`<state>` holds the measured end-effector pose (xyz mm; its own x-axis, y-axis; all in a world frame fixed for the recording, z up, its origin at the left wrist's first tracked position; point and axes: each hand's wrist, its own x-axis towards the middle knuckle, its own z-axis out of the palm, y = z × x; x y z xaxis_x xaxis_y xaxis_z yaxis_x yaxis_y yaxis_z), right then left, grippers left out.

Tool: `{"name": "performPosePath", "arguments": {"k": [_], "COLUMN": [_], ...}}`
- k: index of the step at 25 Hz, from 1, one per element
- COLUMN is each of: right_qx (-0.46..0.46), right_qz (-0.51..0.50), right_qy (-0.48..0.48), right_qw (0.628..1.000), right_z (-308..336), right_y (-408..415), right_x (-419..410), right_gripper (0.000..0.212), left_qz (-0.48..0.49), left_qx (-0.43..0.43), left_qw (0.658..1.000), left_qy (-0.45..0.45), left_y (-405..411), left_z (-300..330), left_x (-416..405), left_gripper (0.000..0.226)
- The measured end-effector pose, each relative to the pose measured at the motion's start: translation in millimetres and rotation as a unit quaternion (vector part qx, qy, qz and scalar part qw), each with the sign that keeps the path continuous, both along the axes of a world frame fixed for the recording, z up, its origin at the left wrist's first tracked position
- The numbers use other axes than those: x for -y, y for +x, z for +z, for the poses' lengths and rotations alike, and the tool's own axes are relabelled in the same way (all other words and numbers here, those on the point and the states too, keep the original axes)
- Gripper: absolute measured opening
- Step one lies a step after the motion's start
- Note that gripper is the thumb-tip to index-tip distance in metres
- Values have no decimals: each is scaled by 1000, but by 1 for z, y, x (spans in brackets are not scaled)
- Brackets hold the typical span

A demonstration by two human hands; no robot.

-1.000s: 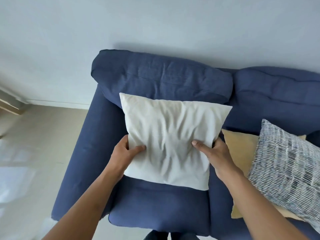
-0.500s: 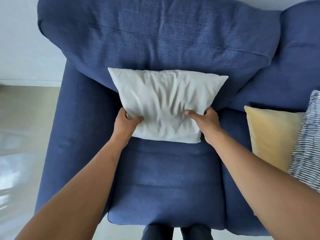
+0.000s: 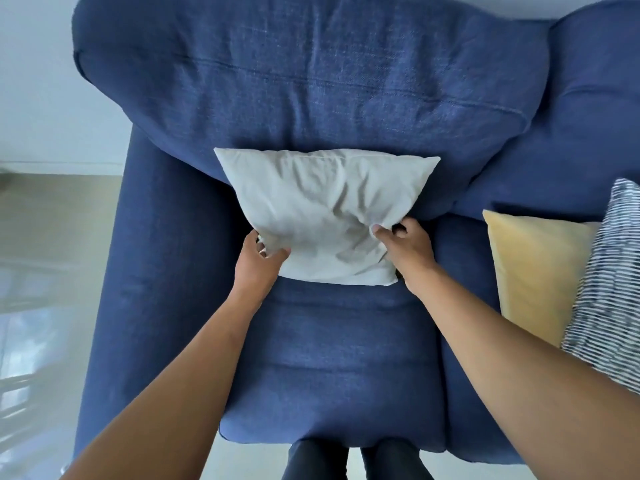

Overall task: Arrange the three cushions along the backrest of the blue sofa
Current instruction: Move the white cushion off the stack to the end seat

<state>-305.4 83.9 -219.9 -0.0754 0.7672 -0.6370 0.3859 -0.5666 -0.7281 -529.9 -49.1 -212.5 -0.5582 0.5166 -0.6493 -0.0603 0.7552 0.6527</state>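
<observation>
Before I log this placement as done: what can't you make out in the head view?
- White cushion: back face hidden against the backrest.
- Striped cushion: cut off by the right edge.
- Yellow cushion: right part hidden behind the striped one.
- Left hand, right hand: fingers partly buried in fabric.

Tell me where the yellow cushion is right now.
In the head view, the yellow cushion lies on the sofa seat at the right, beside the striped cushion and right of the white cushion held by both hands.
</observation>
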Motion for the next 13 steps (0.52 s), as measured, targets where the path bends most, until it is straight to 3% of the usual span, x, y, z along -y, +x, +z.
{"name": "performPosePath", "arguments": {"k": [4, 9, 13], "right_qx": [44, 139, 157], "right_qz": [57, 134, 161], "right_qy": [35, 139, 196], "right_qw": [997, 971, 954], "right_z": [55, 126, 157], "right_y": [27, 77, 115], "right_x": [20, 48, 73], "right_gripper": [75, 73, 74], "left_qz": [-45, -147, -210], "left_qx": [-9, -87, -136], "left_qw": [999, 985, 967], "left_qy": [-3, 12, 56], "left_y": [43, 108, 149], "left_z": [54, 127, 167], "left_x": [24, 40, 46], "left_gripper": [78, 70, 69]}}
